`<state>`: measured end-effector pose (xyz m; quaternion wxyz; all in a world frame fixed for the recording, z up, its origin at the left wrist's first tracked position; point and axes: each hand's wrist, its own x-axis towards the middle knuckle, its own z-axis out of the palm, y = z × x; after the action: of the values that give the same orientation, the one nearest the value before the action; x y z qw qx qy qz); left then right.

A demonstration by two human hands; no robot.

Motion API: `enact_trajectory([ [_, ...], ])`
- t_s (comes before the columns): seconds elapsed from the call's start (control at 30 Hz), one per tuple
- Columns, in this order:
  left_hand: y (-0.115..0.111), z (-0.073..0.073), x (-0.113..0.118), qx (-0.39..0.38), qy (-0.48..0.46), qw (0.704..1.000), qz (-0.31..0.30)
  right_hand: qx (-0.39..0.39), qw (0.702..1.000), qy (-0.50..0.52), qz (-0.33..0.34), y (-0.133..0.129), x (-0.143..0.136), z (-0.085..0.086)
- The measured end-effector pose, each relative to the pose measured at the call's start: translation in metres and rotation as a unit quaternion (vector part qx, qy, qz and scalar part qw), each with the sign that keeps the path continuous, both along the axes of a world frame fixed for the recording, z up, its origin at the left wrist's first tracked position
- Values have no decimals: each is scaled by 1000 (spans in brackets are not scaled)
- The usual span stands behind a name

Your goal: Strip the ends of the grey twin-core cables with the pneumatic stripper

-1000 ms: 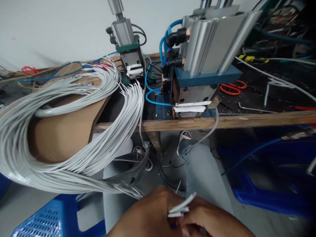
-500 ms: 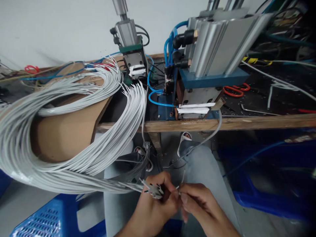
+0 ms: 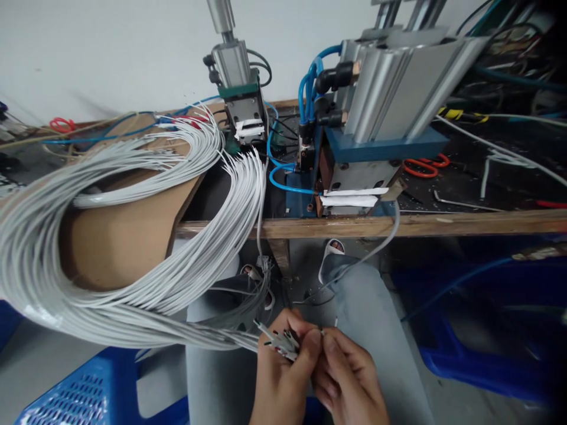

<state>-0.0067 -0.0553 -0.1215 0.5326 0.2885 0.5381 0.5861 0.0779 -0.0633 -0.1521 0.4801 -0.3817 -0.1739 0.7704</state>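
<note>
A large coil of grey-white cables [image 3: 146, 313] lies over cardboard at the left, and part of it runs down to my hands. My left hand [image 3: 287, 360] is closed round a bunch of cable ends [image 3: 282, 342], whose tips show dark and reddish cores. Its thumb and forefinger pinch at one small end. Right against them, my right hand [image 3: 348, 369] is closed too, thumb and forefinger meeting the left fingertips at a thin pale cable end [image 3: 322, 333]. The fingers cover most of that end.
Two pneumatic presses, a small one [image 3: 243, 100] and a large one [image 3: 385, 106], stand on the wooden-edged bench [image 3: 443, 224]. Orange-handled scissors [image 3: 420, 168] lie right of the large press. Blue plastic stools [image 3: 80, 389] flank my legs, and a cable hangs off the bench.
My right hand has come in closer and turned more upright beside the left. Both hands have drawn together at the pinched cable end. The view has shifted slightly.
</note>
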Motion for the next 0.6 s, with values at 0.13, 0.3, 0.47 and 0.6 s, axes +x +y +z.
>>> enact_trajectory([
  [0.13, -1, -1, 1, -13, -21, 999, -25, 11, 1000, -1, -2, -1, 0, 0],
  [0.3, -2, -2, 3, -17, -22, 999, -25, -1, 1000, 16, -9, -1, 0, 1],
  [0.47, 1, -1, 1, -30, 9, 999, -34, -8, 1000, 26, -5, 2, 3, 2],
  [0.6, 3, 1, 0, -20, 38, 998, -39, -10, 1000, 20, 1, 2, 5, 3],
])
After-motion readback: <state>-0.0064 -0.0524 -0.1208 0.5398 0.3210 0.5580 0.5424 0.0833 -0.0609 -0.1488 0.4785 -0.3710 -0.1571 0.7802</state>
